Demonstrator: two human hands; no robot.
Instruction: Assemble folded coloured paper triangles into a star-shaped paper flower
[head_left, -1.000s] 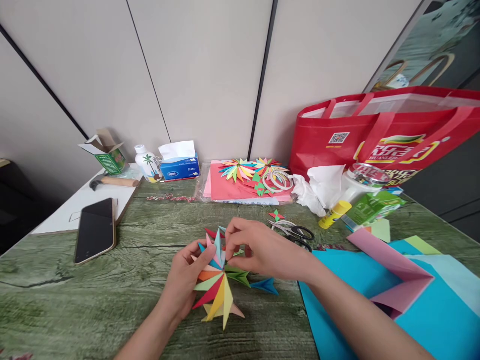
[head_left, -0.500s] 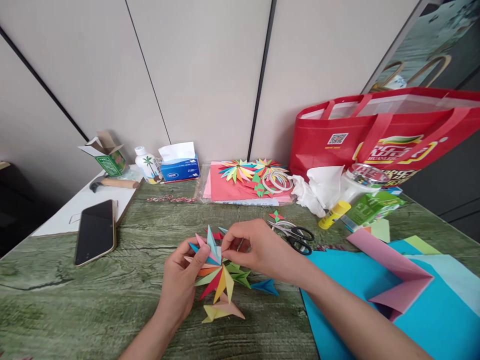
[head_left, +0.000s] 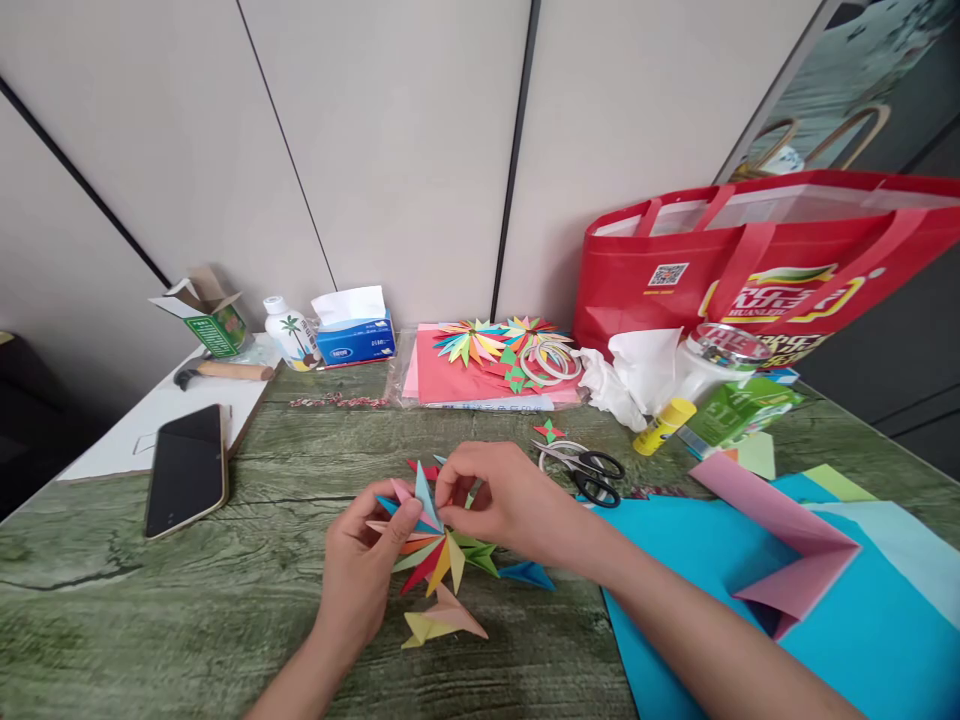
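A many-pointed paper star [head_left: 433, 552] made of folded coloured spikes is held just above the green table. My left hand [head_left: 367, 565] grips its left side, thumb pressed on a pink spike. My right hand [head_left: 506, 500] pinches a light blue spike at the star's top between thumb and forefinger. Loose folded spikes lie on the table around it: a yellow and pink one [head_left: 441, 622] below, a blue one [head_left: 529, 575] and a green one [head_left: 480, 552] to the right.
Scissors [head_left: 589, 468] lie behind my right hand. Blue and pink paper sheets [head_left: 780, 560] cover the right side. A phone [head_left: 186, 470] lies at left. At the back stand a tissue box [head_left: 354, 326], bottle [head_left: 288, 332], finished stars on red paper [head_left: 487, 355], glue stick [head_left: 662, 425] and red bag [head_left: 772, 265].
The star has been lifted and turned slightly, leaving the yellow and pink spike on the table below. My right hand's fingers have shifted a little left on the top spike.
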